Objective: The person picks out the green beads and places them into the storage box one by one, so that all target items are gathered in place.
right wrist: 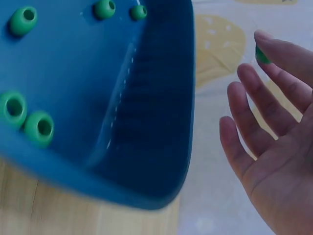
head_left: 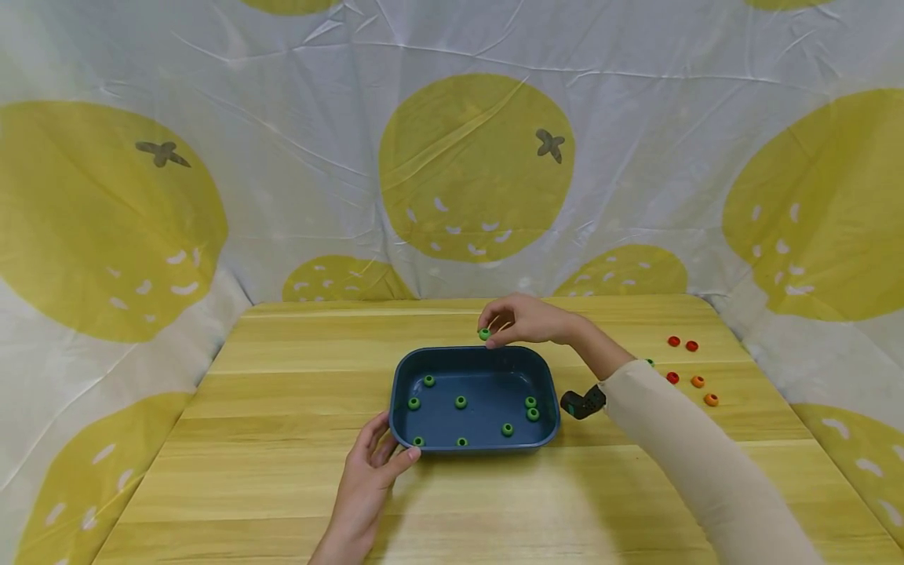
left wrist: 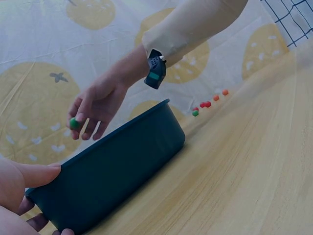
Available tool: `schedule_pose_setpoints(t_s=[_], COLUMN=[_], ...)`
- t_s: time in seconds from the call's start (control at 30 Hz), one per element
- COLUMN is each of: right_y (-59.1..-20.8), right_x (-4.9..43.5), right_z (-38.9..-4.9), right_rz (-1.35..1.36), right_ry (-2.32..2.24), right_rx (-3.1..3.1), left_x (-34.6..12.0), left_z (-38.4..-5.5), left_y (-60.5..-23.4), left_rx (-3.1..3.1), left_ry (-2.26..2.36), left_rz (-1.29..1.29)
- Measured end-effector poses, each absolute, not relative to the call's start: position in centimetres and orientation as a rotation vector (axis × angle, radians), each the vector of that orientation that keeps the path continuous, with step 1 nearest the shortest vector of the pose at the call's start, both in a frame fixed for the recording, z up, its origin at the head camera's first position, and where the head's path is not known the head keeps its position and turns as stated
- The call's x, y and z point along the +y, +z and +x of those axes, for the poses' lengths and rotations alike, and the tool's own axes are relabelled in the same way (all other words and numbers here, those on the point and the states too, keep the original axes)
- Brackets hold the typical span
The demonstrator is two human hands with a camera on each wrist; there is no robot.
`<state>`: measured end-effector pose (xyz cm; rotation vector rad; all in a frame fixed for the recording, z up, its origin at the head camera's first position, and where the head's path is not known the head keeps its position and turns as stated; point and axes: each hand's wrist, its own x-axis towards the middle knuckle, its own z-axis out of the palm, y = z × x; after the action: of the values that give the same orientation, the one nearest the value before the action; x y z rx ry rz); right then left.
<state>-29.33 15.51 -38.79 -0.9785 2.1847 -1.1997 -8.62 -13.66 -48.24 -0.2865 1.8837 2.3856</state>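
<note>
A blue plastic bin (head_left: 473, 449) stands on the wooden table, with several green beads (head_left: 461, 402) scattered over its floor. My left hand (head_left: 370, 479) grips the bin's near left corner, thumb on the rim and fingers around the outside, as the left wrist view also shows. Above the far rim, my right hand (head_left: 526, 320) pinches one green bead (head_left: 484, 334) between thumb and index finger. In the right wrist view the other fingers of that hand (right wrist: 274, 122) are spread apart, and the pinched bead (right wrist: 262, 55) is partly hidden by the thumb.
Right of the bin lie red beads (head_left: 674, 341) and orange beads (head_left: 712, 399); another green bead (head_left: 650, 362) is partly hidden behind the right sleeve. A black wrist device (head_left: 583, 403) shows below the right forearm. A fruit-print cloth (head_left: 318, 180) hangs behind the table (head_left: 282, 471).
</note>
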Motion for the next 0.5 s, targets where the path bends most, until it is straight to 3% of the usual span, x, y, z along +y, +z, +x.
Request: schedule_pose_setpoints(t_s=[0.5], right_y=[-39.1], right_x=[10.7], right_z=[-29.8], right_rz=[-1.056], right_ry=[-1.193], right_rx=[2.121], left_x=[-13.7], left_z=[-8.7], left_y=[-48.3], left_rx=[1.883], left_ry=[2.386], left_rz=[-0.291])
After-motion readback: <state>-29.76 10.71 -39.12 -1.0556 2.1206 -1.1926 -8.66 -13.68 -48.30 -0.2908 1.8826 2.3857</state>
